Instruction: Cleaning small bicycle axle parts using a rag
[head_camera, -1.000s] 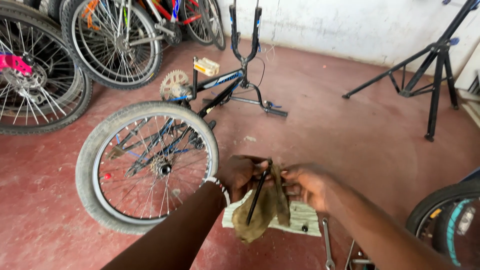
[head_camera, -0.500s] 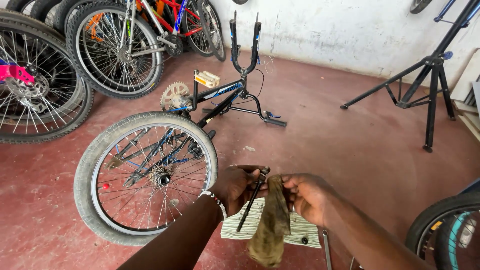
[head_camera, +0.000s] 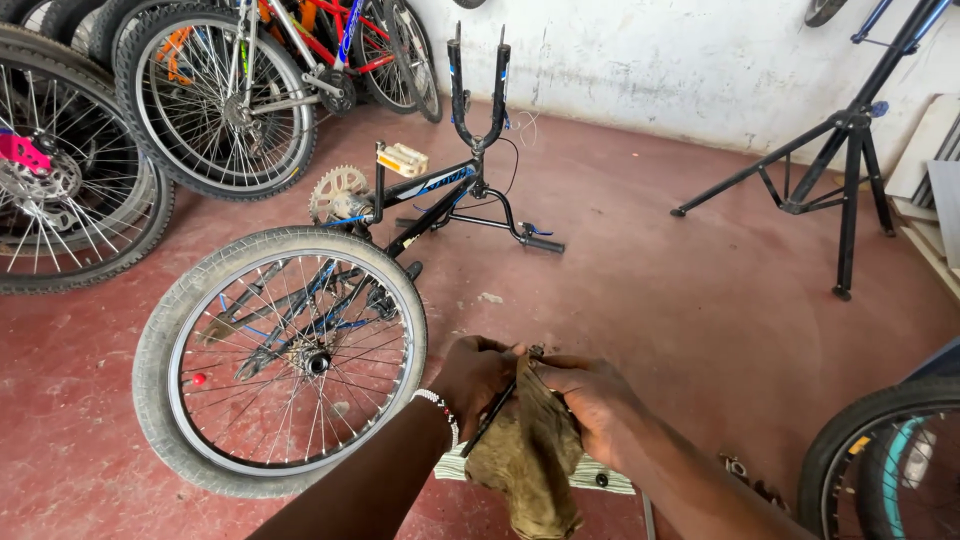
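My left hand (head_camera: 472, 376) grips a thin dark metal rod (head_camera: 492, 420) that slants down between both hands. My right hand (head_camera: 590, 396) pinches a dirty olive-brown rag (head_camera: 528, 462) around the rod's upper end; the rag hangs below my hands. Both hands are close together, low in the middle of the head view. Beneath them a striped pale cloth (head_camera: 600, 476) lies on the red floor. Just left of my hands lies a small black and blue bicycle frame (head_camera: 440, 195), upside down, with its rear wheel (head_camera: 285, 355) nearest me and its fork pointing up.
Several bicycles and wheels (head_camera: 215, 95) lean along the far left. A black repair stand (head_camera: 850, 150) rises at the right by the white wall. A tyre (head_camera: 880, 460) shows at the bottom right. Small metal parts (head_camera: 745, 475) lie by my right forearm.
My hands have shifted slightly, working the rag along the rod; the rag now hangs lower and more bunched. The view has tilted a little.
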